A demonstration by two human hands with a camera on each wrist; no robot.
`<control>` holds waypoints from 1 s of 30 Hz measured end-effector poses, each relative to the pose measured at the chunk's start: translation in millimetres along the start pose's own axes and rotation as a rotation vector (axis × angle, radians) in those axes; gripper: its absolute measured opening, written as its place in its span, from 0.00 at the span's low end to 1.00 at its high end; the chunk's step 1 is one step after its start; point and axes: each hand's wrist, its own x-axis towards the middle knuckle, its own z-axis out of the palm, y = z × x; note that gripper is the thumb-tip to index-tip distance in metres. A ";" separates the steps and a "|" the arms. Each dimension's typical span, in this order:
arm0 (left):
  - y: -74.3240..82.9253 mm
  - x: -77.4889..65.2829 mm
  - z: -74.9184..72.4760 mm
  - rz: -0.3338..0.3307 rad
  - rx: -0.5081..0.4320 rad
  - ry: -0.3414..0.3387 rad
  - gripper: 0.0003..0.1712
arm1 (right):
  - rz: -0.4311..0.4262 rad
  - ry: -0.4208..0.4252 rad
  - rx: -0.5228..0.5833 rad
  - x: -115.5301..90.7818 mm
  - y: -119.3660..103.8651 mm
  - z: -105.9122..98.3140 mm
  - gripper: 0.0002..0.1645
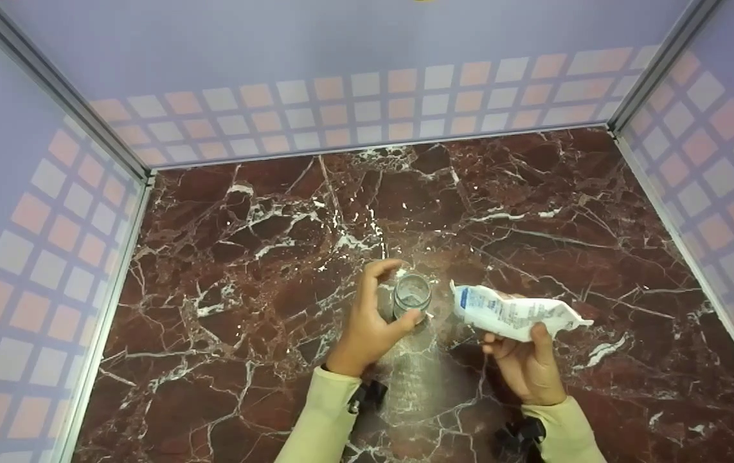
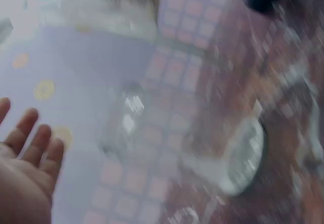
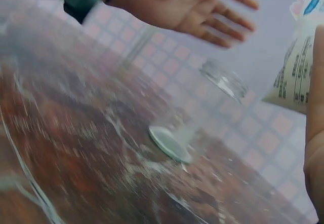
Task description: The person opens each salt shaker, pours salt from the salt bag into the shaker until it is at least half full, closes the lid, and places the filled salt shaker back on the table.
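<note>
A clear jar (image 1: 413,290) stands upright and uncapped on the dark marbled surface, with whitish stuff at its bottom (image 2: 245,158). Beside it on the left is my left hand (image 1: 367,325), thumb and fingers spread around the jar's side. The right wrist view shows this left hand (image 3: 185,8) with straight fingers, apart from the glass. To the jar's right, my right hand (image 1: 528,366) grips a white printed packet (image 1: 508,315) with blue marking at one end, held tilted above the surface. Motion blurs both wrist views; the packet's opening is hard to make out.
Small white bits (image 1: 373,225) lie scattered on the marbled surface (image 1: 245,399) behind the jar, among its white veins. Lilac panels with pink and white squares (image 1: 367,103) enclose the back and both sides. Each wrist carries a black device (image 1: 370,395).
</note>
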 end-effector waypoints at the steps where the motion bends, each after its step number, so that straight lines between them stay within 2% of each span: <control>1: -4.4 -2.0 -1.3 -0.065 0.019 -0.015 0.46 | -0.005 0.006 -0.032 1.2 -1.1 -0.3 0.22; 3: -11.7 -5.2 -1.4 -0.191 0.059 -0.056 0.52 | -0.015 0.022 -0.087 2.7 -2.2 -0.7 0.21; 5: -17.4 -6.7 1.1 -0.287 0.078 -0.104 0.57 | -0.031 0.040 -0.118 3.8 -1.8 -0.6 0.20; 7: -21.5 -7.9 5.0 -0.357 0.109 -0.142 0.60 | -0.043 0.055 -0.147 4.4 -0.5 0.1 0.20; 9: -25.3 -8.9 9.1 -0.395 0.143 -0.165 0.59 | -0.051 0.067 -0.175 4.9 1.2 0.9 0.20; 16: -29.6 -8.3 18.0 -0.473 0.216 -0.144 0.45 | -0.058 0.089 -0.266 7.6 3.8 2.3 0.21; 19: -29.1 -8.6 18.9 -0.499 0.222 -0.134 0.45 | -0.052 0.102 -0.297 8.0 3.1 2.0 0.21; 25: -28.7 -9.5 18.6 -0.525 0.188 -0.130 0.46 | -0.018 0.164 -0.453 8.6 1.7 -1.8 0.19; 30: -31.9 -10.2 19.0 -0.505 0.180 -0.127 0.45 | -0.019 0.173 -0.516 10.5 2.1 0.6 0.19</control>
